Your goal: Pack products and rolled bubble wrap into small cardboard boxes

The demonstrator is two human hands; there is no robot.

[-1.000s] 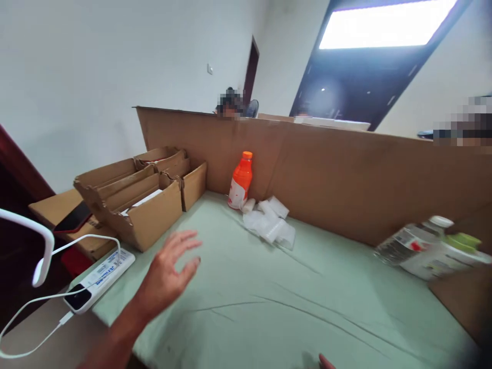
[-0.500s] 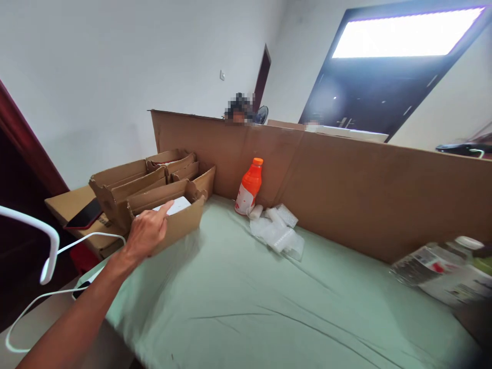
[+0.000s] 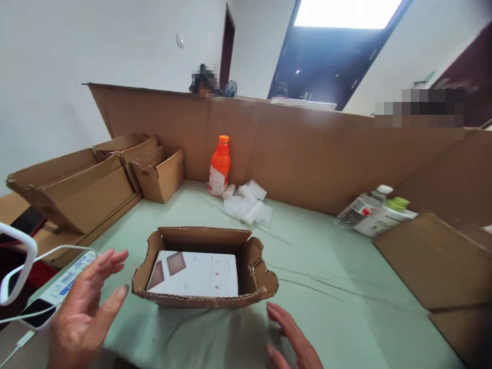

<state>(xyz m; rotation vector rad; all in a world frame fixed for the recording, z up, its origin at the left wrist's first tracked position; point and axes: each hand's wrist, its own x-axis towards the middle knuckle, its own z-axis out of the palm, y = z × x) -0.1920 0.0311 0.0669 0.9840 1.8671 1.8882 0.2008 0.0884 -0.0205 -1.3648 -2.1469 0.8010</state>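
Note:
An open cardboard box [image 3: 203, 233] with torn, uneven edges rests on the green cloth near the front. Inside it lies a white printed box [image 3: 200, 277] with brown square patches on its top. To the left, my left hand [image 3: 88, 307] is held with fingers spread, a small gap from the cardboard. My right hand [image 3: 290, 338] is just off the box's lower right corner, fingers apart and empty; part of it runs out of the bottom of the view. Neither hand touches the box.
More open cardboard boxes [image 3: 100, 195] stand at the left. An orange bottle [image 3: 220, 166] and crumpled clear plastic wrap [image 3: 249, 205] sit by the cardboard partition [image 3: 307, 148]. Right of them lean a clear bottle [image 3: 361, 209] and a green-capped white bottle [image 3: 380, 220]. White cables [image 3: 23, 241] run at left. People show beyond the partition.
The cardboard box holding the white box has come from the left group to the table's front middle. My left hand has let go of it, and my right hand has come into view.

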